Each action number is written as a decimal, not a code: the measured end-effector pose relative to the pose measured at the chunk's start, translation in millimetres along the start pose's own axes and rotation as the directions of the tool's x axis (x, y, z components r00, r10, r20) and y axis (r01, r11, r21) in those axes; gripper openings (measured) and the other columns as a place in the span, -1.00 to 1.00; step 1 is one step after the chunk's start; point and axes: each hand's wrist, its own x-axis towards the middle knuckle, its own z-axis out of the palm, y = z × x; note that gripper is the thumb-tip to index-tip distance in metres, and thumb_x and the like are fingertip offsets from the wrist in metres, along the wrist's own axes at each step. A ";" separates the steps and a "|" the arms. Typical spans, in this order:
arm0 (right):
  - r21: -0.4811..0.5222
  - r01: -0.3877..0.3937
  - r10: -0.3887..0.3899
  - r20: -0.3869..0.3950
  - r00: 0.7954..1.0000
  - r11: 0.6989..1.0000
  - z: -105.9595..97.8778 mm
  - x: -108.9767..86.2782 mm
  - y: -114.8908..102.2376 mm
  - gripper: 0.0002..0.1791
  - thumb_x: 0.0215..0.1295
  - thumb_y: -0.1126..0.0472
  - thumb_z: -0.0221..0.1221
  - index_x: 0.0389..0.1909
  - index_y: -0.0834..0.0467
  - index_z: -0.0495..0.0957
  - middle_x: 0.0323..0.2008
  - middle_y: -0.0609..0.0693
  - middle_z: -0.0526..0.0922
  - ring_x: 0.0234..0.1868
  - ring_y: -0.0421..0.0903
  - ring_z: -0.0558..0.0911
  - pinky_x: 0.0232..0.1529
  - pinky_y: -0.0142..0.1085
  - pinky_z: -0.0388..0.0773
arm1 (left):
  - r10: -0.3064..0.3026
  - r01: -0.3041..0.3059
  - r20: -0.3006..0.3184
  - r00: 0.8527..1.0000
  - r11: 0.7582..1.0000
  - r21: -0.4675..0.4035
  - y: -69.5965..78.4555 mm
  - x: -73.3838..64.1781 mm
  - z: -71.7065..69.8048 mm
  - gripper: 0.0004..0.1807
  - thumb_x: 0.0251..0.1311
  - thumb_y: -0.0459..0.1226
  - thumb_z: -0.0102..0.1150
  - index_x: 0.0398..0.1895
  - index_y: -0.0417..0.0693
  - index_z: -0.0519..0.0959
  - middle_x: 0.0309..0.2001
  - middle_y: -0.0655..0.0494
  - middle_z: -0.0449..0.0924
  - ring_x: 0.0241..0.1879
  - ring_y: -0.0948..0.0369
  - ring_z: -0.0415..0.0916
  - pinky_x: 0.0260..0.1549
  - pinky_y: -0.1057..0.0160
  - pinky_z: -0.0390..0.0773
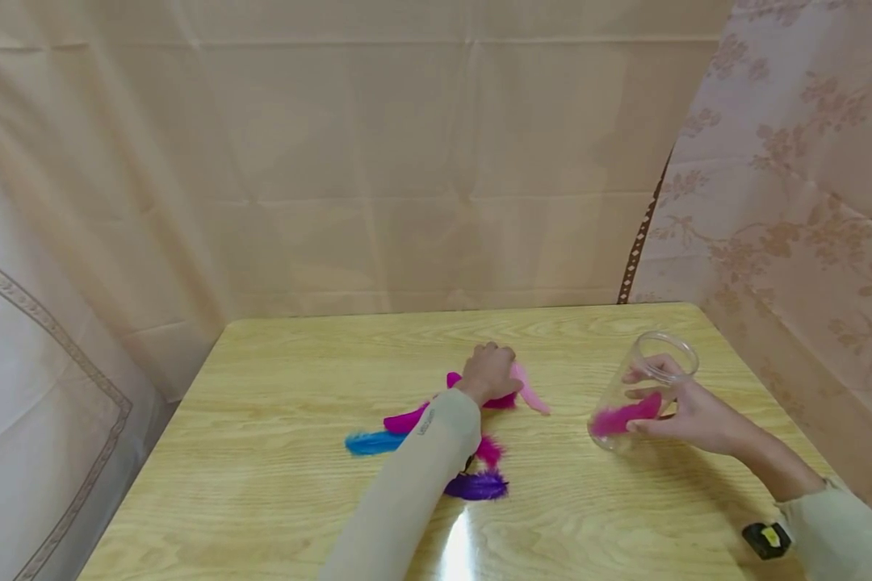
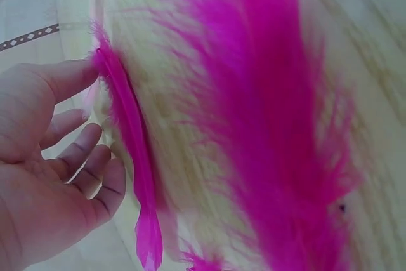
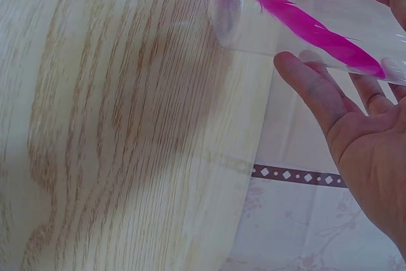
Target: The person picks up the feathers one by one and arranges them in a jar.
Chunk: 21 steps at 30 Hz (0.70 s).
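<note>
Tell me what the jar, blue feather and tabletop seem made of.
Jar: clear, glossy plastic or glass; a pink feather shows through its wall. Blue feather: real or imitation plume, with fuzzy edges. Tabletop: wood or wood-look laminate, by its grain; somewhat glossy, by its bright reflection.

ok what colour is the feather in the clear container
Hot pink; the feather shows best in the right wrist view.

Left arm (image 1: 414,484) pointed toward surface's (image 1: 298,355) far edge; left hand (image 1: 489,375) was low, fingers (image 2: 110,188) loosely bent. Right hand (image 1: 698,418) gripped near right edge, fingers (image 3: 312,90) curved.
</note>
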 end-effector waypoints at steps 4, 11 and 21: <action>0.006 -0.006 0.006 0.001 1.000 1.000 0.6 -0.1 -0.1 -0.20 0.18 0.35 0.44 0.33 0.25 0.18 0.13 0.32 0.48 0.06 0.40 0.59 -0.29 -0.25 0.68 | -0.001 0.001 0.002 1.000 0.999 -0.034 -0.1 -0.6 -0.2 -0.50 0.25 -0.09 0.37 0.23 0.00 0.61 0.17 0.02 0.55 0.19 0.00 0.41 0.09 0.07 0.52; 0.007 -0.021 0.021 -0.003 1.000 1.000 0.2 -1.0 1.1 -0.18 0.18 0.35 0.44 0.34 0.24 0.15 0.13 0.33 0.51 0.07 0.36 0.59 -0.29 -0.23 0.67 | -0.009 0.009 0.005 1.000 0.998 -0.064 2.4 -1.0 -0.8 -0.49 0.23 -0.11 0.41 0.25 0.02 0.61 0.17 0.03 0.55 0.18 0.01 0.41 0.11 0.12 0.50; 0.013 -0.010 0.009 0.011 1.000 1.000 0.0 -1.1 1.7 -0.15 0.19 0.36 0.43 0.38 0.23 0.11 0.14 0.33 0.49 0.08 0.44 0.56 -0.28 -0.24 0.67 | -0.004 0.003 -0.006 1.000 0.997 -0.078 2.3 1.7 3.0 -0.46 0.19 -0.16 0.44 0.26 0.01 0.59 0.13 0.03 0.56 0.15 0.01 0.43 0.07 0.16 0.51</action>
